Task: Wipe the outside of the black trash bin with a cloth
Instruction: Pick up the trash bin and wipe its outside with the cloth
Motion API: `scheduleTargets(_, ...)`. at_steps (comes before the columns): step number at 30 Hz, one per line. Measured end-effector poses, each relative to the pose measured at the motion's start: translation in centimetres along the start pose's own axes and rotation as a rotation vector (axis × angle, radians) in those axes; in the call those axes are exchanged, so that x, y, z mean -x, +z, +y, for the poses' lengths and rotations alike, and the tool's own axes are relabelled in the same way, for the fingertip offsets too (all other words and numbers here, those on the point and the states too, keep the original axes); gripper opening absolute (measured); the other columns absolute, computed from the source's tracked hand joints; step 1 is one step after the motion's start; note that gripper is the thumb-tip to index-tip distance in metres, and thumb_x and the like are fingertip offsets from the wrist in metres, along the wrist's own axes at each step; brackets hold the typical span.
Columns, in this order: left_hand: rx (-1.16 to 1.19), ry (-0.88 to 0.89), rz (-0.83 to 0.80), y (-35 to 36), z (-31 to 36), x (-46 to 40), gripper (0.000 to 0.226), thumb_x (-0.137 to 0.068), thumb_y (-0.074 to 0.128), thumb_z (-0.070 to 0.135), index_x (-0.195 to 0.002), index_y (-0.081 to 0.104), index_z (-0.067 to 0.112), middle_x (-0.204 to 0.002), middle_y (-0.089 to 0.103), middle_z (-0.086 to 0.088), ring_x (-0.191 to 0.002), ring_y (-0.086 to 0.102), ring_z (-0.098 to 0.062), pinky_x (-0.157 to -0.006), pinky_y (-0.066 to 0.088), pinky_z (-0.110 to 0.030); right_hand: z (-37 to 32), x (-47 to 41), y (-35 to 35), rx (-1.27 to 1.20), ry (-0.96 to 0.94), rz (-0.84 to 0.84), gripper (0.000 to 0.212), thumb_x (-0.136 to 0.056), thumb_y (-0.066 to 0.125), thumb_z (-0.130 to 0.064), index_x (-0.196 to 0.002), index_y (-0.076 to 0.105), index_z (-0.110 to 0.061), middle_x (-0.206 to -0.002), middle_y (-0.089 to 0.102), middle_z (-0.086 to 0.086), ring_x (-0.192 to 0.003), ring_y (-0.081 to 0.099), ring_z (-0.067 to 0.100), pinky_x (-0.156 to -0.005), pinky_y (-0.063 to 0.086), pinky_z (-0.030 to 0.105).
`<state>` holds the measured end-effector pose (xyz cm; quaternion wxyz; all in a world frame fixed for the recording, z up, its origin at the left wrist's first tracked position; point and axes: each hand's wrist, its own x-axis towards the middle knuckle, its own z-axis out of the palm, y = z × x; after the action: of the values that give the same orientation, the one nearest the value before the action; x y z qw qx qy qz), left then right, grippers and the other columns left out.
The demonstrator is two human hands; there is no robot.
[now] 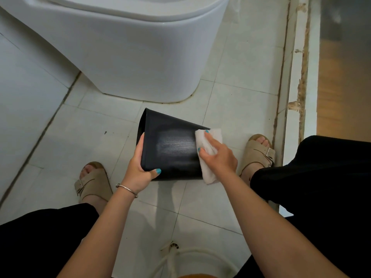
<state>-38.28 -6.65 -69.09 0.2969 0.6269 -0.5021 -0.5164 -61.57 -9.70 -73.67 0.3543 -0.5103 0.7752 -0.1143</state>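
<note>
The black trash bin (170, 145) lies tipped on its side above the tiled floor, its open mouth facing left. My left hand (139, 167) grips the bin's rim at the lower left, thumb on the outer wall and fingers inside. A white folded cloth (210, 135) lies against the narrow right end of the bin. My right hand (217, 154) holds the cloth and presses it on the bin's outer side. A dull smeared patch shows in the middle of the bin's wall.
A white toilet base (130, 57) stands just behind the bin. My feet in tan sandals (94, 183) (258, 153) flank it. A raised threshold (295, 77) runs along the right. A floor drain with a white hose (172, 247) sits near the bottom.
</note>
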Motion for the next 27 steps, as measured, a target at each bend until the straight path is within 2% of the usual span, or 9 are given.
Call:
scheduleTargets(3,0.006,-0.005,0.000,0.1,0.1,-0.2,0.102,-0.075,0.066,-0.018,-0.151,0.013,0.027,-0.127,0.036,0.022,-0.106,0.046,0.016,-0.070,0.050,-0.009,0.2,-0.3,0.3,-0.060,0.088,0.026,0.058,-0.084,0.054,-0.057,-0.137,0.032,-0.062,-0.118,0.060,0.000,-0.109,0.056,0.024,-0.080,0.043,0.031)
scheduleTargets(6,0.002,0.012,-0.010,0.2,0.1,-0.5,0.106,-0.075,0.066,-0.017,-0.151,0.010,0.031,-0.138,0.030,0.014,-0.115,0.044,0.005,-0.077,0.051,-0.011,-1.5,0.2,1.0,-0.071,0.051,0.034,0.059,-0.086,0.054,-0.054,-0.140,0.031,-0.058,-0.120,0.060,0.000,-0.108,0.056,0.025,-0.077,0.041,0.030)
scheduleTargets(10,0.002,0.030,-0.031,-0.1,0.0,-0.7,0.109,-0.073,0.068,-0.015,-0.151,0.008,0.032,-0.146,0.030,0.009,-0.127,0.041,-0.006,-0.089,0.048,-0.018,-5.5,1.7,1.4,0.006,-0.150,-0.050,0.061,-0.085,0.053,-0.055,-0.139,0.027,-0.061,-0.123,0.057,0.002,-0.111,0.055,0.026,-0.082,0.043,0.032)
scheduleTargets(13,0.027,0.031,-0.040,-0.3,-0.3,-0.2,0.109,-0.067,0.065,-0.009,-0.149,0.008,0.033,-0.150,0.029,0.011,-0.134,0.036,-0.001,-0.099,0.042,-0.018,-8.5,3.4,2.1,0.062,-0.346,-0.112,0.060,-0.084,0.054,-0.054,-0.137,0.027,-0.064,-0.113,0.056,-0.002,-0.106,0.055,0.021,-0.078,0.041,0.031)
scheduleTargets(15,0.041,0.008,-0.028,-0.5,-0.5,0.2,0.107,-0.064,0.064,-0.004,-0.148,0.009,0.033,-0.150,0.028,0.014,-0.134,0.035,0.002,-0.104,0.040,-0.021,-8.7,3.7,2.3,0.112,-0.407,-0.109,0.058,-0.084,0.053,-0.054,-0.135,0.027,-0.066,-0.108,0.056,-0.004,-0.103,0.056,0.019,-0.074,0.040,0.030)
scheduleTargets(18,0.033,-0.002,-0.026,-0.6,-0.5,0.1,0.107,-0.069,0.067,-0.013,-0.150,0.011,0.028,-0.144,0.036,0.014,-0.125,0.043,0.005,-0.097,0.046,-0.022,-6.6,2.9,1.6,0.128,-0.337,-0.098,0.057,-0.083,0.053,-0.056,-0.132,0.027,-0.071,-0.110,0.058,-0.005,-0.105,0.056,0.019,-0.077,0.041,0.029)
scheduleTargets(22,0.038,0.002,-0.013,-0.1,-0.2,-0.2,0.103,-0.074,0.066,-0.019,-0.150,0.013,0.027,-0.130,0.036,0.024,-0.108,0.045,0.021,-0.077,0.048,-0.009,-2.8,1.8,0.3,0.100,-0.153,-0.062,0.057,-0.082,0.054,-0.057,-0.131,0.027,-0.071,-0.112,0.058,-0.005,-0.106,0.057,0.021,-0.078,0.040,0.028)
scheduleTargets(24,0.049,0.005,-0.012,0.0,-0.3,-0.2,0.103,-0.074,0.065,-0.019,-0.150,0.013,0.027,-0.132,0.036,0.021,-0.106,0.045,0.022,-0.075,0.048,-0.007,-1.1,1.4,-0.2,0.056,-0.057,-0.032,0.058,-0.081,0.055,-0.057,-0.131,0.029,-0.071,-0.106,0.058,-0.005,-0.104,0.058,0.022,-0.080,0.043,0.029)
scheduleTargets(27,0.041,0.010,-0.017,0.1,-0.4,-0.4,0.104,-0.075,0.065,-0.019,-0.150,0.013,0.032,-0.133,0.034,0.024,-0.106,0.044,0.023,-0.074,0.047,-0.005,0.1,0.9,-0.5,-0.027,0.050,-0.011,0.058,-0.080,0.056,-0.056,-0.132,0.032,-0.068,-0.113,0.060,-0.002,-0.106,0.059,0.023,-0.088,0.047,0.034)
